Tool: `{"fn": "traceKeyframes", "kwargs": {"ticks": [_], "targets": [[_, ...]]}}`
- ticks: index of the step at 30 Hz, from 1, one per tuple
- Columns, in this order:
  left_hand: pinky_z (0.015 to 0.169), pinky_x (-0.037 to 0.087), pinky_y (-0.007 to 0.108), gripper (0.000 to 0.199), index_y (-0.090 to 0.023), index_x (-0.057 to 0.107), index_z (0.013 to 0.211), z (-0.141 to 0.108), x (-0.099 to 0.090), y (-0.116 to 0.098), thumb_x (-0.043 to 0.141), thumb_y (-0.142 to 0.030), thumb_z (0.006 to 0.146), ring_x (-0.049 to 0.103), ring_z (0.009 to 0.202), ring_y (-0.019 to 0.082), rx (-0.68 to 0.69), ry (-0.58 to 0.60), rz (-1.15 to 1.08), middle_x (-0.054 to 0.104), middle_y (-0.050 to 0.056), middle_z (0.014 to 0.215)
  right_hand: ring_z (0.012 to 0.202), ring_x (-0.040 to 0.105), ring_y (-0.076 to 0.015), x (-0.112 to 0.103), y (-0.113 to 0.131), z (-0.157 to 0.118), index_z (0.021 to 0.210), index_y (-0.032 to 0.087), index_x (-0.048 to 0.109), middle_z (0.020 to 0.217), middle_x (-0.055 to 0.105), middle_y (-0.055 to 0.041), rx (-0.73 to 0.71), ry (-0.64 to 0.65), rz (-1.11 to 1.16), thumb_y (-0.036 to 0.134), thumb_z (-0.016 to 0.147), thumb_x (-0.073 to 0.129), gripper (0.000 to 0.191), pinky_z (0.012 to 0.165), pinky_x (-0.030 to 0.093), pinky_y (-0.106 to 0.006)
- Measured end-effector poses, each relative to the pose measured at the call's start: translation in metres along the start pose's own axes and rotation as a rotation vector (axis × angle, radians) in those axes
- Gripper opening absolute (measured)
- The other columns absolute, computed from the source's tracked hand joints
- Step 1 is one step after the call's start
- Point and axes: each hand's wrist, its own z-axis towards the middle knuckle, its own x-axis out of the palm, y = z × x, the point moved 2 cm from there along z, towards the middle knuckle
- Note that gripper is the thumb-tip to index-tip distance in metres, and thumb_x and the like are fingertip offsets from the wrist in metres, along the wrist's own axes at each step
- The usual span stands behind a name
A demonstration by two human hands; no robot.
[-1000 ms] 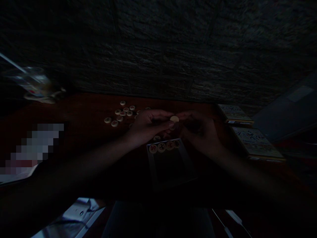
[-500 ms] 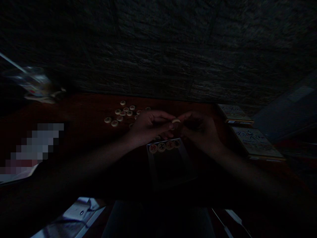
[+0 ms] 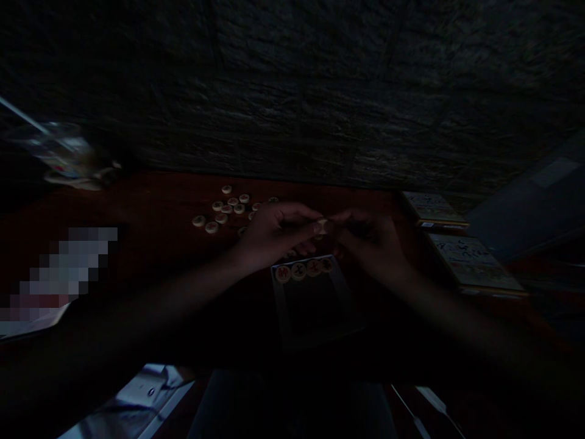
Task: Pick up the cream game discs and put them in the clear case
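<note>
1 disc point(image 3: 323, 227), tilted differently than before, pinched by left hand point(image 3: 269, 235) and right hand point(image 3: 375, 242)

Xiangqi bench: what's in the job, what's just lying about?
In the job, it seems:
- held xiangqi piece, at the fingertips of both hands
- shallow tray
- row of four pieces in it
- loose pieces

Probably just lying about:
- two printed boxes, right
- clear cup with straw, left

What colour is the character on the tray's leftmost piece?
Red, on that xiangqi piece; best seen in the head view.
</note>
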Motion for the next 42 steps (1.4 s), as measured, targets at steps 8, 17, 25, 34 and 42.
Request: {"fn": "traceKeyframes", "kwargs": {"ticks": [8, 17, 25, 34, 42], "targets": [[0.060, 0.062, 0.024, 0.030, -0.015, 0.080, 0.109, -0.0012, 0.0006, -0.0001, 0.080, -0.039, 0.090, 0.076, 0.065, 0.016, 0.015, 0.012, 0.041, 0.082, 0.008, 0.088, 0.051, 0.062, -0.0120, -0.0009, -0.0040, 0.0008, 0.081, 0.019, 0.076, 0.071, 0.074, -0.0019, 0.016, -0.030, -0.006, 0.055, 0.078, 0.089, 0.038, 0.045, 0.048, -0.023], [0.065, 0.064, 0.025, 0.040, -0.015, 0.079, 0.117, -0.0001, 0.0015, 0.0048, 0.088, -0.031, 0.082, 0.078, 0.071, 0.017, 0.104, 0.021, -0.007, 0.084, 0.008, 0.096, 0.053, 0.066, -0.0123, 0.0012, -0.0076, 0.0020, 0.095, 0.018, 0.076, 0.080, 0.078, -0.0023, 0.116, -0.013, 0.147, 0.050, 0.071, 0.095, 0.044, 0.046, 0.053, -0.022], [0.068, 0.065, 0.026, 0.040, -0.016, 0.079, 0.118, -0.0008, 0.0008, 0.0037, 0.088, -0.029, 0.082, 0.079, 0.076, 0.017, 0.138, -0.010, 0.025, 0.084, 0.008, 0.100, 0.056, 0.067, -0.0123, 0.0010, -0.0079, 0.0036, 0.097, 0.019, 0.075, 0.083, 0.079, -0.0022, 0.121, 0.018, 0.189, 0.043, 0.066, 0.099, 0.045, 0.048, 0.053, -0.023], [0.064, 0.063, 0.022, 0.029, -0.015, 0.081, 0.108, -0.0004, -0.0030, 0.0026, 0.084, -0.036, 0.087, 0.076, 0.069, 0.014, 0.122, -0.029, 0.062, 0.083, 0.008, 0.094, 0.056, 0.068, -0.0129, -0.0010, -0.0082, 0.0035, 0.100, 0.021, 0.079, 0.087, 0.081, -0.0028, 0.084, 0.027, 0.151, 0.043, 0.074, 0.095, 0.038, 0.047, 0.054, -0.024], [0.061, 0.061, 0.022, 0.032, -0.014, 0.081, 0.109, 0.0027, -0.0037, 0.0007, 0.083, -0.038, 0.087, 0.074, 0.065, 0.013, 0.089, -0.087, 0.060, 0.082, 0.007, 0.089, 0.054, 0.066, -0.0115, -0.0017, -0.0065, 0.0015, 0.103, 0.024, 0.084, 0.081, 0.079, -0.0006, 0.019, 0.000, 0.117, 0.038, 0.085, 0.086, 0.023, 0.047, 0.053, -0.023]]}}
